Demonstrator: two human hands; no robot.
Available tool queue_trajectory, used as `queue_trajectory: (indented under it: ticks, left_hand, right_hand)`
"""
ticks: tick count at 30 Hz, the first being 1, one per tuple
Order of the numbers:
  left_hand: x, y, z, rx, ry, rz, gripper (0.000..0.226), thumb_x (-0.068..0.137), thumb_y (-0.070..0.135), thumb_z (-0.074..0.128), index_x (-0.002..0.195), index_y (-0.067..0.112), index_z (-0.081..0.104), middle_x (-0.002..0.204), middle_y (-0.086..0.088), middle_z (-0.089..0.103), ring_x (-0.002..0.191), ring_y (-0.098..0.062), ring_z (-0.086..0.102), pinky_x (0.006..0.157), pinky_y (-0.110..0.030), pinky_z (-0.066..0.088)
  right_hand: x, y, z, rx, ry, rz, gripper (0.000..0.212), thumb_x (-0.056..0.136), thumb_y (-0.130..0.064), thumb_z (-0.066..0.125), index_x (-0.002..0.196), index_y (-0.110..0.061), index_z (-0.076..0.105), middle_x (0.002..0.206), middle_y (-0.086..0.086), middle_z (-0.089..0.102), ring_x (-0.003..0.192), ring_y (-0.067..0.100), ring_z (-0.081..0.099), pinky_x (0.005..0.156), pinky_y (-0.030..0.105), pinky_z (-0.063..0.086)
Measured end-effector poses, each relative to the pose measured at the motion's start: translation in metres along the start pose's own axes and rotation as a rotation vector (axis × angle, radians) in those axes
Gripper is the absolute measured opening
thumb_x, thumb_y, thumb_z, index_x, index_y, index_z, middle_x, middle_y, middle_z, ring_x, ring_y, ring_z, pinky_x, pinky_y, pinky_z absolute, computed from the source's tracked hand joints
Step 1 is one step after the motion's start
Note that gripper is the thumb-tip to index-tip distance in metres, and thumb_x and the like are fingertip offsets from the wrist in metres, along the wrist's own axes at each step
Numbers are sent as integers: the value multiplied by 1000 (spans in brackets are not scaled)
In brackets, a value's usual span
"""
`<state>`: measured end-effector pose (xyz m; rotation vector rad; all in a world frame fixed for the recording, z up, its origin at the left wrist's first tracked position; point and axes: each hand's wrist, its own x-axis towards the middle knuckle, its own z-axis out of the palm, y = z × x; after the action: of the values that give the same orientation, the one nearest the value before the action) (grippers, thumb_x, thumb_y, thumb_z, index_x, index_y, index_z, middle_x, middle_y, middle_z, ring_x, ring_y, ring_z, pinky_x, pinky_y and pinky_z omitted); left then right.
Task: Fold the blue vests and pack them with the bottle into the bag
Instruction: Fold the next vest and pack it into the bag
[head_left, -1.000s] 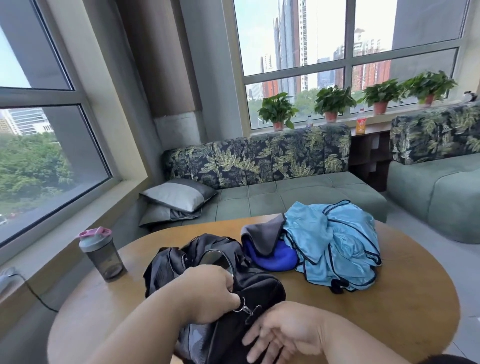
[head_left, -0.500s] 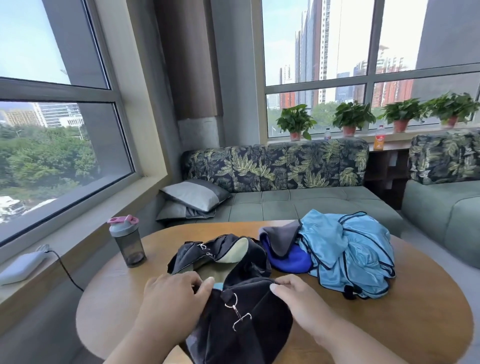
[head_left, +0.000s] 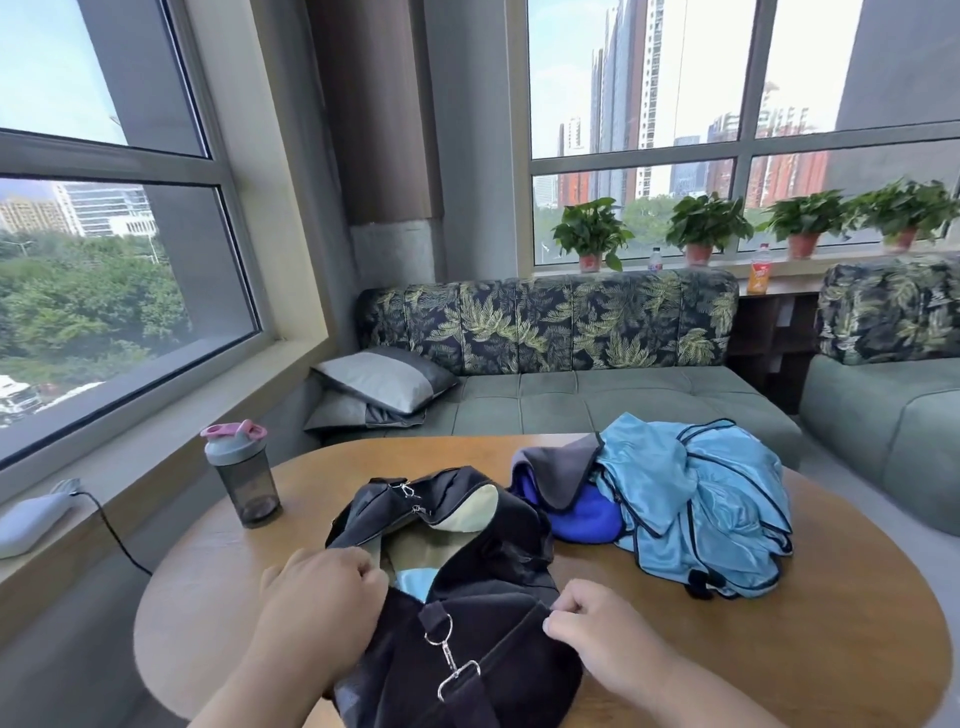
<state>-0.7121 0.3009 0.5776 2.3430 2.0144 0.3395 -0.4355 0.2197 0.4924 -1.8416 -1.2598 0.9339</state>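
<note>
Both hands, left hand (head_left: 317, 603) and right hand (head_left: 597, 631), curl knuckles-up, pinching opposite edges of the black bag (head_left: 467, 623).

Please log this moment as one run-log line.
left hand: grips bag | right hand: pinches bag | vests: unfolded on table | bottle: unpacked

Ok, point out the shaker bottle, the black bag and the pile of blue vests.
shaker bottle (head_left: 249, 483), head view, dark body.
black bag (head_left: 488, 623), head view, near side panel.
blue vests (head_left: 711, 514), head view, middle of the pile.

The left hand (head_left: 317, 605) is curled tight, gripping the bag (head_left: 467, 613). The right hand (head_left: 597, 631) pinches its edge with bent fingers.
</note>
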Motion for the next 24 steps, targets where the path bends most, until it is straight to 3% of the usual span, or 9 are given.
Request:
queue_trajectory:
  ticks: [3,5,7,12,15,19,24]
  left_hand:
    - [16,6,0,26,45,32,26,91,36,43,73,31,61,82,10,61,92,-18,48,84,-37,37]
    - [33,11,1,98,99,55,23,89,40,50,90,41,72,108,15,59,110,-20,46,98,-37,37]
    - [53,13,2,215,35,51,30,88,41,54,109,45,75,128,12,52,124,-23,41,106,-40,32]
    - [94,18,3,374,-212,59,42,93,27,46,130,24,65,134,-2,63,126,-28,54,96,-39,45]
    - [105,15,3,300,-172,36,39,90,22,50,127,18,61,126,-5,67,118,-29,62,86,-34,50]
    - [112,10,9,177,-57,-59,27,94,18,51,118,17,65,119,-9,69,110,-31,66,76,-32,45]
    - [114,3,16,-1,104,-76,26,103,35,52,94,18,69,101,-8,73,99,-35,68,77,-34,49]
  right_hand:
    - [-2,-4,1,9,-36,-59,13,83,-20,70,75,-19,60,56,-18,55,56,1,47,56,15,35]
    - [-2,-3,1,23,-47,-77,14,84,-19,70,74,-20,60,58,-15,54,58,3,47,57,16,35]
    - [-2,-2,0,45,-61,-72,13,85,-18,69,76,-19,60,60,-13,52,58,5,45,56,17,34]
    - [-2,-7,-6,92,-65,-35,22,90,-21,63,74,-21,48,64,-12,44,59,6,38,61,25,32]
    - [5,-14,-8,103,-48,-31,29,91,-27,64,71,-22,44,64,-10,41,59,8,36,62,28,30]
    - [14,-22,-10,149,-40,-34,27,91,-29,64,72,-21,47,64,-5,42,60,12,36,59,30,28]
    - [28,-30,-7,187,5,13,38,97,-51,61,79,-17,63,53,-15,48,57,10,44,66,31,35]
